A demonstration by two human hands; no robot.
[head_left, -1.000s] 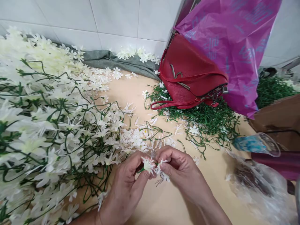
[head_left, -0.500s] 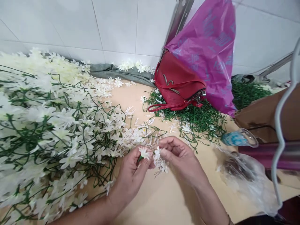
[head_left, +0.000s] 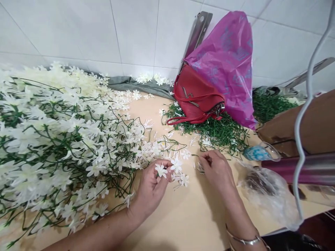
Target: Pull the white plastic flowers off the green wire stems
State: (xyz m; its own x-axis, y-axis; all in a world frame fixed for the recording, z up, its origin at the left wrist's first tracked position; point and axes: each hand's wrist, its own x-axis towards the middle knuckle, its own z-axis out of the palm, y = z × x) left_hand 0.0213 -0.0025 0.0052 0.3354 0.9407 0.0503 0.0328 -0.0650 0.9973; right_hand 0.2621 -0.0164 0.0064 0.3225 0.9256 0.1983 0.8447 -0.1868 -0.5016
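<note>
My left hand (head_left: 153,186) is closed, thumb against fingers, on an artificial flower stem; one white flower (head_left: 161,170) shows at its knuckles and another white flower (head_left: 176,165) just past its fingertips. Most of the stem is hidden by the hand. Loose white blossoms (head_left: 183,179) lie on the table beside those fingertips. To the right, my right hand (head_left: 216,169) has its thumb and fingers pressed together low over the table. A thin green stem and thin white pieces (head_left: 200,168) are at its fingertips; what it pinches, if anything, I cannot make out.
A large heap of white artificial flowers (head_left: 65,146) fills the left side. Behind are a red handbag (head_left: 197,94), a purple plastic bag (head_left: 227,66) and green stems (head_left: 225,136). At right lie a clear cup (head_left: 259,152), a clear plastic bag (head_left: 269,195) and a hanging white cable (head_left: 300,139).
My right hand has moved away from the left hand, to the right, down to the loose pieces on the table. The left hand stays in place with its flowers. The view has shifted slightly.
</note>
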